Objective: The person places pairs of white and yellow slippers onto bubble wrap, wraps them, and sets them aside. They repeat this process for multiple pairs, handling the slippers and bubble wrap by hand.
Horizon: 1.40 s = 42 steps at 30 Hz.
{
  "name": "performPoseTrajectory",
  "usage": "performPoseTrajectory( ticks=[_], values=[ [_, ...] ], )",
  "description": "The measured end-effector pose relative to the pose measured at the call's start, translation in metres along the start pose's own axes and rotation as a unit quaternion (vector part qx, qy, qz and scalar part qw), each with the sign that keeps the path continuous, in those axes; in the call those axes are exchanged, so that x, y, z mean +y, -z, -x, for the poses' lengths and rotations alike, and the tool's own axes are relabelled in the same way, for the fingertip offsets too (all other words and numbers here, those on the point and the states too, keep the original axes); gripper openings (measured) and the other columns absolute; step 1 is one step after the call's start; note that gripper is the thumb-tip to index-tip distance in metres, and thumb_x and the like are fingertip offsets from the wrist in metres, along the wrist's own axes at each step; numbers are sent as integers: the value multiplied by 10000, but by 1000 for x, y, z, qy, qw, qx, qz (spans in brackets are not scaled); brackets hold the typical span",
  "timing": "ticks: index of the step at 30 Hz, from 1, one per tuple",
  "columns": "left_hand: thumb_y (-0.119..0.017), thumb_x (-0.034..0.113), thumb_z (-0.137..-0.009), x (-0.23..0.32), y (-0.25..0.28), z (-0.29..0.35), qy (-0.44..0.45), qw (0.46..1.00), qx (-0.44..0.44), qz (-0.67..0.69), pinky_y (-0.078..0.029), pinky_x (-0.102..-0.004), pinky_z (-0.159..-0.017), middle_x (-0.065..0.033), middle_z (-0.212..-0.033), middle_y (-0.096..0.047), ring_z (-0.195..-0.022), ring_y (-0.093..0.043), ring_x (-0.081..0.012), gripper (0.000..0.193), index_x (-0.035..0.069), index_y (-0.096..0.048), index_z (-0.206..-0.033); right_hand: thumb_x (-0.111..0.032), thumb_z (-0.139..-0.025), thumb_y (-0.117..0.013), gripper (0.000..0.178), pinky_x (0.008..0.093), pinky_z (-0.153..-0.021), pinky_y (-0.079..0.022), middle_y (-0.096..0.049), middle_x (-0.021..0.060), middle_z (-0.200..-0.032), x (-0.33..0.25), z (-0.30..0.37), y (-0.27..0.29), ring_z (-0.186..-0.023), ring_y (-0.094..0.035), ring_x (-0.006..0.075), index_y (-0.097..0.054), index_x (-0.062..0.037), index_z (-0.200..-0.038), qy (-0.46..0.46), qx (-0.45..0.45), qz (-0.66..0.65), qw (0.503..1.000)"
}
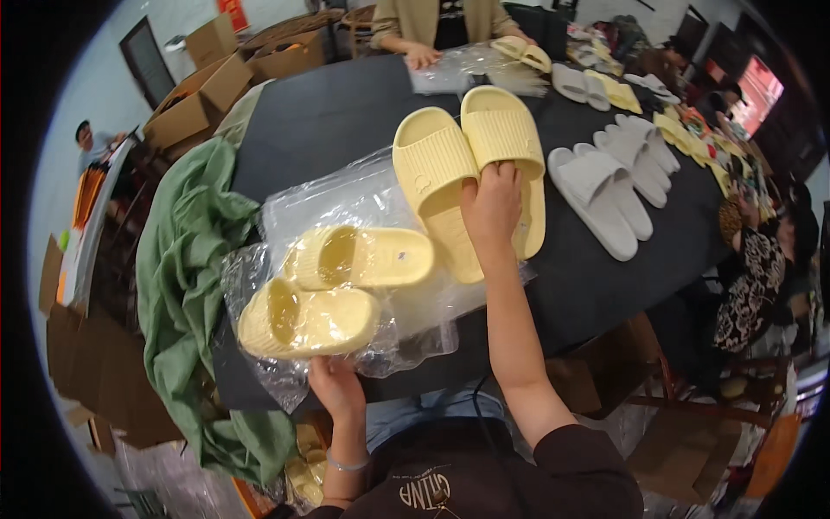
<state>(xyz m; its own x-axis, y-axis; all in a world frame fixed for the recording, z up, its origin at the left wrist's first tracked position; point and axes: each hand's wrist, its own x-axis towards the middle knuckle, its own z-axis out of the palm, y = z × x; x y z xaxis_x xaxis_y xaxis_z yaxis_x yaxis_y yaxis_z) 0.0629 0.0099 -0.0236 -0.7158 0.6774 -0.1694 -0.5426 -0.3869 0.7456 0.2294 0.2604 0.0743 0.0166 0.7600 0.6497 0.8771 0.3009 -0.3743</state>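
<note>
My right hand (493, 206) is closed on a pair of pale yellow slippers (418, 164), its fingers hooked at the straps between the two. The pair is tilted with its toes away from me, over a stack of clear plastic bags (303, 203). To the left, a second pair of yellow slippers (380, 258) lies on its side under shiny clear plastic, heels pointing right. My left hand (337, 387) grips the near edge of this bagged pair at the table's front; its fingers are partly hidden beneath.
The dark table (294, 112) carries white slippers (601, 195) on the right and more pairs behind. Across it, a person's hand (422, 55) rests on clear bags. Green cloth (177, 259) drapes the left edge; cardboard boxes (194, 99) stand beyond. Other people sit at right and far left.
</note>
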Motion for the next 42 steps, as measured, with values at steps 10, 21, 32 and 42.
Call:
performPoseTrajectory(
  ticks=[10,21,32,42],
  values=[
    [-500,119,-894,11,-12,0,18,997,-38,59,-468,-388,-915,-41,-1079,-576,-1004,-565,-149,300,52,-484,-1186,-174,-794,-604,207,438,-828,-464,-591,174,-1029,186,-92,61,-963,-578,352,-615,-41,-952,-114,-25,238,964],
    [-483,39,-899,62,-11,24,149,982,-114,-30,-521,-413,-872,-116,-1254,-495,-1131,-535,-235,468,23,-337,-1344,-68,-818,-569,267,368,-856,-450,-609,164,-1053,38,4,79,-1008,-577,307,-607,-12,-1076,98,-312,-169,930],
    [-513,162,-940,191,34,13,-116,899,-89,-412,-464,-259,-808,-81,-1043,-643,-955,-583,-130,260,-22,-619,-1090,-295,-871,-591,370,320,-687,-476,-636,133,-844,18,5,-43,-749,-615,216,-590,23,-1060,72,-352,-220,907],
    [-468,500,-911,167,71,-151,39,822,-24,-568,-456,-305,-455,-109,-702,-636,-497,-599,-180,565,-48,-602,-880,-294,-905,-556,292,263,-567,-432,-586,17,-718,40,21,-84,-620,-539,98,-593,-7,-937,77,-437,-217,869]
  ],
)
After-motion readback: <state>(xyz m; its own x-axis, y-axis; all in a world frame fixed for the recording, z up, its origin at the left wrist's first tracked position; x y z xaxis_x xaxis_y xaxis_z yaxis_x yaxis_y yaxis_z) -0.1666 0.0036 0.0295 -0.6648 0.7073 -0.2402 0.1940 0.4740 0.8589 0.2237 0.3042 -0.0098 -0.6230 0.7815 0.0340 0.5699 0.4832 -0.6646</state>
